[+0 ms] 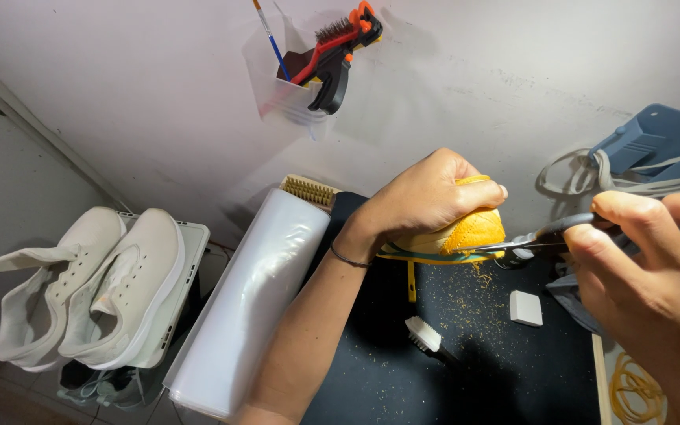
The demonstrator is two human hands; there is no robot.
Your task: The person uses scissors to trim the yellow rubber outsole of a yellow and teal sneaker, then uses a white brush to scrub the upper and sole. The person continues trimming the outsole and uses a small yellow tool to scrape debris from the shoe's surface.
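Your left hand (426, 197) is clamping the yellow shoe (466, 232) over the black bench (434, 378); right of the shoe, your right hand (655, 275) is gripping scissors (529, 242), blades lying level against its sole edge.

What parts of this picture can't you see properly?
Head view only:
- Yellow shoe: mostly covered by the left hand.
- Scissors: handles hidden inside the right hand.
- Yellow rubber bands: cut off by the bottom edge.
- Blue object: cut off by the right edge.
- Small brush: handle lost against the black mat.
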